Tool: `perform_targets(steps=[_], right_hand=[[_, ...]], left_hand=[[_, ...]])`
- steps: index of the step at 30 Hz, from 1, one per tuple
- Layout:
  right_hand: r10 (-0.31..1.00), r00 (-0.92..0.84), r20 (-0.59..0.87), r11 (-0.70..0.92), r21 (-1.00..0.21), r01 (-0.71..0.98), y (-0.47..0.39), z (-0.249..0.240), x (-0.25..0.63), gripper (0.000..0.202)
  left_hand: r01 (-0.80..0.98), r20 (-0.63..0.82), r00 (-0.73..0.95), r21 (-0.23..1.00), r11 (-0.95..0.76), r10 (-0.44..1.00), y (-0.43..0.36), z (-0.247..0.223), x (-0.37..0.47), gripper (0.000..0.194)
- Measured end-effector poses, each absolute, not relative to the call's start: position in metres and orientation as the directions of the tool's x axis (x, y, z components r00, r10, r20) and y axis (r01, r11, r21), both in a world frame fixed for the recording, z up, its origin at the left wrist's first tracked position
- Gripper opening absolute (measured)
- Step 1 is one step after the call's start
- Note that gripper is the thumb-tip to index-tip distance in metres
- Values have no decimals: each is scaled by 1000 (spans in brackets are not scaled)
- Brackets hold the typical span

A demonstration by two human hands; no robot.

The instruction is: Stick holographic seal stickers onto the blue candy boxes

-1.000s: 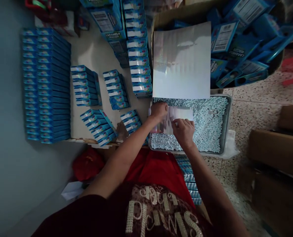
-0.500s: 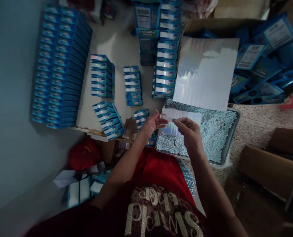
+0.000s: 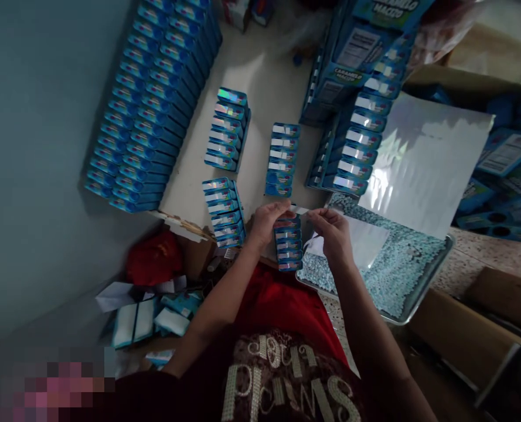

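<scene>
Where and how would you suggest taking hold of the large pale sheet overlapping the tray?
I would pinch the large pale sheet at its near edge, coming from the wearer's side with the right hand once free, thumb beneath, other fingers above. It looks thin and flat, and that edge reaches over the tray, probably letting the thumb slip under.

A plain blue-grey wall point(image 3: 44, 129) fills the left side. Low on the left, a red bag point(image 3: 155, 258) sits beside a brown carton point(image 3: 195, 253), with white papers point(image 3: 115, 296) and blue-and-white packs point(image 3: 132, 322) just below it. At the top, a red-and-white box point(image 3: 237, 13) stands near the wall; crumpled clear plastic point(image 3: 445, 35) lies toward the top right. At lower right, cardboard boxes point(image 3: 466, 340) rest on speckled floor point(image 3: 473, 252).
</scene>
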State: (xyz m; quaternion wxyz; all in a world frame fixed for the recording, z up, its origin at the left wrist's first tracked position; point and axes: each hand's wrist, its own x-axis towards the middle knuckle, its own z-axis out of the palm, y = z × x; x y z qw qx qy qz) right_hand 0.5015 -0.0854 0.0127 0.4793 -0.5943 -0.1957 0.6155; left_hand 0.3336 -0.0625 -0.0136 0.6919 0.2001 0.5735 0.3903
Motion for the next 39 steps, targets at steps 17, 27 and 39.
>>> perform_targets(steps=[17,27,39], right_hand=[[854,441,-276,-454,-809,372,25,-40,411,33],[846,430,-316,-492,-775,397,28,-33,410,32],[797,514,-318,-564,-697,443,36,-55,419,37]], left_hand=[[103,-380,-300,899,426,875,42,-47,263,19],[75,-423,-281,885,459,861,43,-57,260,23],[-291,-701,-154,706,646,696,49,-75,265,32]])
